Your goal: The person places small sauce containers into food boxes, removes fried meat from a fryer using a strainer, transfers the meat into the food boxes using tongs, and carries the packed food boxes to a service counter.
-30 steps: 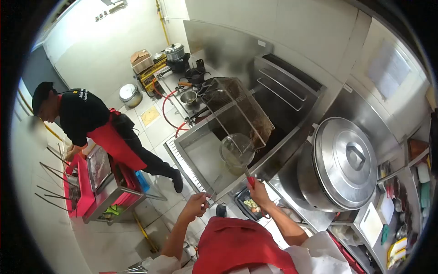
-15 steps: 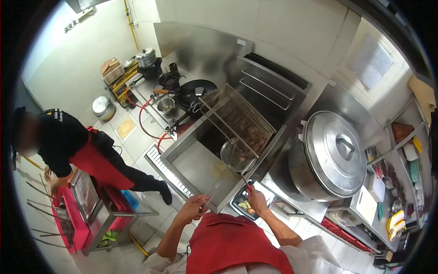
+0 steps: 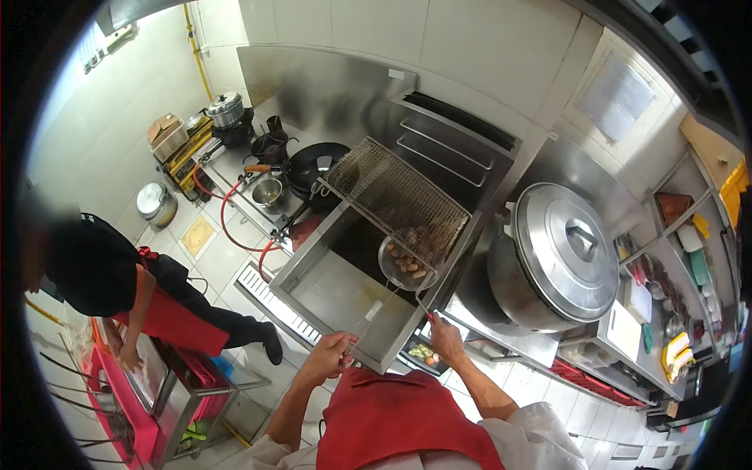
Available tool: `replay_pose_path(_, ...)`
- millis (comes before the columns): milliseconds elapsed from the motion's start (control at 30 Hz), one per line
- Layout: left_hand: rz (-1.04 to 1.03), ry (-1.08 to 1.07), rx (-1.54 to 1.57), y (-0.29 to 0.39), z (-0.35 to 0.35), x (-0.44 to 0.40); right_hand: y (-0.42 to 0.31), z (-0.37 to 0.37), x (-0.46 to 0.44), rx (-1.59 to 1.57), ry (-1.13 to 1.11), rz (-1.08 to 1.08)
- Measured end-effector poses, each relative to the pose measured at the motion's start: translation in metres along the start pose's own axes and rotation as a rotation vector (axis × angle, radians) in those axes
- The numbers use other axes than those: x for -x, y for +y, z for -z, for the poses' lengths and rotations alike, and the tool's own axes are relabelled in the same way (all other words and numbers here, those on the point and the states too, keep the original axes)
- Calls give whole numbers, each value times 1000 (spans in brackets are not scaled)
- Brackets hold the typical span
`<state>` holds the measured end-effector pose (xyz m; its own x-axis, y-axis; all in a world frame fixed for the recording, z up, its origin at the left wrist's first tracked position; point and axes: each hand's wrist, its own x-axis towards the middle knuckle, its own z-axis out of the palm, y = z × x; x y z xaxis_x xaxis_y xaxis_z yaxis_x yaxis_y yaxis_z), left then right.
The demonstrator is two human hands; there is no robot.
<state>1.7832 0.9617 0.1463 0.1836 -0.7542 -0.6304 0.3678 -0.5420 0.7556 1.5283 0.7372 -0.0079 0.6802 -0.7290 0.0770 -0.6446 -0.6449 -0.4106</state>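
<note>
My left hand (image 3: 332, 355) is closed round the end of a thin metal handle that reaches over the fryer's steel tray (image 3: 329, 301). My right hand (image 3: 447, 341) grips the red handle of a round strainer (image 3: 403, 265). Browned pieces of food lie in the strainer, just under the lower right corner of a wire basket (image 3: 399, 196). The basket rests tilted over the dark fryer opening (image 3: 364, 243). A few dark bits cling near its lower right end. What tips the left hand's tool is partly hard to make out.
A large lidded pot (image 3: 560, 254) stands right of the fryer. A wok (image 3: 313, 168) and a small steel bowl (image 3: 267, 192) are at the back left. Another person (image 3: 102, 266) stands at a cart with pink trays (image 3: 133, 403). Below the fryer is a black food tray (image 3: 423, 354).
Food pieces have gone from the basket into the strainer. The view has shifted, so the fryer appears further left. The other person's arm has moved over the cart.
</note>
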Motion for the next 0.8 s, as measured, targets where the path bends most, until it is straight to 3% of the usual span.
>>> replay_pose_path(133, -61, 32, -110, 5, 2, 13, 1, -4, -4, -8, 88, 34)
replay_pose_path(800, -68, 117, 88, -56, -8, 20, 5, 18, -16, 39, 112, 185)
